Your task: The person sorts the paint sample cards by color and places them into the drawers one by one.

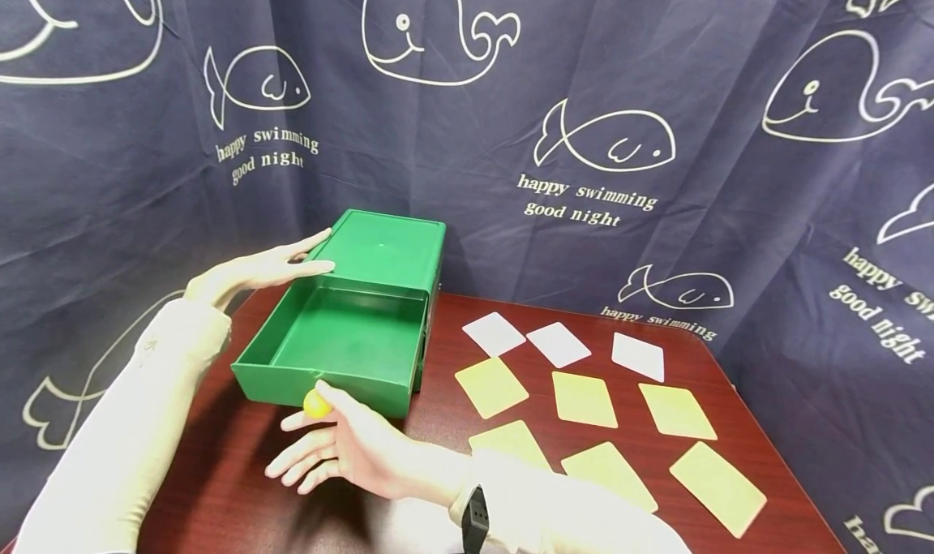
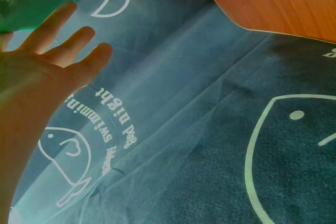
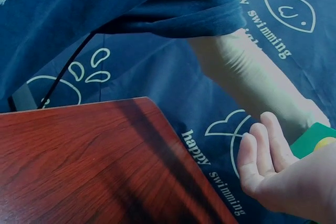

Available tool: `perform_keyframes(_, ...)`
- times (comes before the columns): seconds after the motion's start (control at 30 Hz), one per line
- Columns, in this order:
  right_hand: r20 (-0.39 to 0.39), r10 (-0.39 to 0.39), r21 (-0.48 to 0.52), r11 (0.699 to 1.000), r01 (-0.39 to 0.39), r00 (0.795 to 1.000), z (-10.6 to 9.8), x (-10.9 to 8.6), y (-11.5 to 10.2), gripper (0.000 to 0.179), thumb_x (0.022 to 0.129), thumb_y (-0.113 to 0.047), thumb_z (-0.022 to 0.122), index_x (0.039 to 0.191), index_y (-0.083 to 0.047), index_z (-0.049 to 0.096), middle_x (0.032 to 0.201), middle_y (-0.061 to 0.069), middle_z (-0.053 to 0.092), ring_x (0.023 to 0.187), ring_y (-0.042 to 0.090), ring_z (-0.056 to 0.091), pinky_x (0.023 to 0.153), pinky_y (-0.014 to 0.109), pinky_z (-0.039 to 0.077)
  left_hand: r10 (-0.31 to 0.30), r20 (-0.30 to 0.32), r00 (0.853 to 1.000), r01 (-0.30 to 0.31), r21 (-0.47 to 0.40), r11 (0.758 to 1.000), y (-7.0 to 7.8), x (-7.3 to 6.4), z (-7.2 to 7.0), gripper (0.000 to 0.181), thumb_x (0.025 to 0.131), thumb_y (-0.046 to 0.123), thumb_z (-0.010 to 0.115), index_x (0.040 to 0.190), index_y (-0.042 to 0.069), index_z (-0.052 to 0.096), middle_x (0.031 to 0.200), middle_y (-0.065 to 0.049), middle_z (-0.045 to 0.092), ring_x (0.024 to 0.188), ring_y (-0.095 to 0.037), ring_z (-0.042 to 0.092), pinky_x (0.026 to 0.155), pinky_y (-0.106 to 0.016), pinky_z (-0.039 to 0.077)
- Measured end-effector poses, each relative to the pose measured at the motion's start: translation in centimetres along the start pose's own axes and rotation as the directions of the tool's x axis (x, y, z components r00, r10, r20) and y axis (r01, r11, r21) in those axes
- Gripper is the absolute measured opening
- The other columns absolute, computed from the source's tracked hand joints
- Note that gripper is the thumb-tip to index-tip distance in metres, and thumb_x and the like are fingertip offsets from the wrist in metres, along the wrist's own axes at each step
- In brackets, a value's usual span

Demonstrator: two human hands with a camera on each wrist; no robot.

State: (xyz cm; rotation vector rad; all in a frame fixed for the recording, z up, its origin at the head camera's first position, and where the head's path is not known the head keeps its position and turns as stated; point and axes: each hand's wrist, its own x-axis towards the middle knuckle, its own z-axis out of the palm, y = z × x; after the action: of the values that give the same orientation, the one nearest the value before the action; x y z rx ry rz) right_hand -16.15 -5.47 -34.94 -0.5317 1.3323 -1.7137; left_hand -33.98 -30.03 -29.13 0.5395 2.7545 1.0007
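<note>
On the red-brown surface (image 1: 445,412) sits the green box (image 1: 383,250), its drawer (image 1: 266,385) standing out toward the person, the inside exposed. The left hand (image 1: 270,268) rests along the box's left edge, fingers extended, likely to steady the casing, while the right hand (image 1: 357,448) pinches the drawer front's yellow knob (image 1: 317,405) between thumb and forefinger, other fingers spread loosely, presumably because the knob gives the best purchase for sliding.

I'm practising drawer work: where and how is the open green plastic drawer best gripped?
Likely by pinching the round yellow knob, coming from the front: it sticks out from about the middle of the near wall of the drawer.
</note>
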Motion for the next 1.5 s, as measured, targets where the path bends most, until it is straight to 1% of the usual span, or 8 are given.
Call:
perform_keyframes(0.3,-0.008,0.027,-0.120,0.992,-0.028,1.000,-0.2,-0.9,0.7,0.060,0.098,-0.054,0.031,0.127,-0.006,0.049,0.122,0.042,0.053,0.075,0.021,0.065,0.070,0.025,0.051,-0.008,0.001,1.000,0.008,0.010,1.000,-0.1,-0.1,0.0,0.077,0.099,0.046,0.049,0.157,0.025,0.003,0.163,-0.011,0.010,0.145,-0.039,0.023,0.116,-0.058,0.021)
perform_keyframes(0.47,-0.002,-0.121,-0.421,0.901,0.109,0.993,-2.5,-4.9,1.6,0.042,0.101,-0.034,0.040,0.122,-0.001,0.056,0.106,0.035,0.065,0.078,0.027,0.068,0.070,0.021,0.054,0.006,-0.001,1.000,-0.006,0.011,1.000,0.0,0.0,0.0,0.076,0.099,0.043,0.048,0.157,0.023,0.002,0.164,-0.010,0.007,0.145,-0.040,0.022,0.117,-0.057,0.021)
perform_keyframes(0.6,-0.079,-0.342,-0.810,0.570,0.140,0.936,-5.5,-8.7,2.8,0.030,0.095,-0.032,0.058,0.115,-0.011,0.063,0.095,0.015,0.071,0.080,0.004,0.063,0.072,0.017,0.052,0.000,0.010,1.000,0.000,0.001,1.000,0.0,0.0,-0.1,0.076,0.100,0.044,0.047,0.157,0.025,0.001,0.164,-0.008,0.005,0.146,-0.042,0.018,0.117,-0.059,0.017)
perform_keyframes(0.73,-0.143,-0.595,-0.985,0.006,-0.173,0.791,-9.2,-11.4,4.6,0.039,0.083,-0.050,0.068,0.104,-0.017,0.066,0.099,-0.003,0.066,0.095,0.014,0.058,0.080,0.029,0.048,-0.045,0.028,0.999,0.046,-0.032,0.998,-0.1,-0.2,-0.1,0.078,0.097,0.054,0.048,0.155,0.035,0.000,0.164,-0.005,0.005,0.149,-0.036,0.012,0.118,-0.059,0.014)
perform_keyframes(0.83,-0.189,-0.674,-0.911,-0.151,-0.384,0.714,-12.0,-12.8,5.8,0.057,0.076,-0.061,0.068,0.106,-0.014,0.066,0.104,-0.001,0.066,0.100,0.020,0.055,0.078,0.038,0.045,-0.077,0.048,0.996,0.080,-0.063,0.995,0.0,-0.5,-0.1,0.079,0.094,0.060,0.049,0.154,0.041,0.000,0.164,-0.003,0.004,0.151,-0.030,0.008,0.119,-0.058,0.014)
perform_keyframes(0.9,-0.193,-0.644,-0.905,-0.175,-0.388,0.740,-13.8,-13.8,6.1,0.061,0.074,-0.062,0.070,0.112,-0.014,0.065,0.112,0.003,0.065,0.104,0.022,0.056,0.078,0.039,0.046,-0.076,0.049,0.996,0.079,-0.063,0.995,0.1,-0.5,-0.1,0.079,0.094,0.060,0.048,0.154,0.040,0.000,0.164,-0.002,0.004,0.151,-0.030,0.007,0.119,-0.058,0.014)
perform_keyframes(1.1,-0.237,-0.493,-0.944,-0.088,-0.319,0.837,-17.1,-16.1,5.7,0.077,0.068,-0.060,0.076,0.128,-0.015,0.058,0.129,0.012,0.059,0.119,0.029,0.053,0.089,0.051,0.045,-0.031,0.028,0.999,0.031,-0.005,1.000,0.1,-0.3,-0.2,0.077,0.097,0.055,0.045,0.156,0.033,0.001,0.164,-0.001,0.004,0.149,-0.035,0.012,0.118,-0.058,0.015)
perform_keyframes(1.5,-0.404,-0.651,-0.732,-0.191,-0.654,0.643,-15.9,-13.8,9.0,0.092,0.054,-0.083,0.066,0.107,-0.009,0.054,0.086,0.011,0.056,0.086,0.028,0.051,0.075,0.046,0.040,0.004,0.017,1.000,-0.004,-0.010,1.000,0.0,0.0,0.0,0.076,0.100,0.045,0.046,0.157,0.025,0.000,0.164,-0.008,0.004,0.146,-0.042,0.018,0.118,-0.059,0.016)
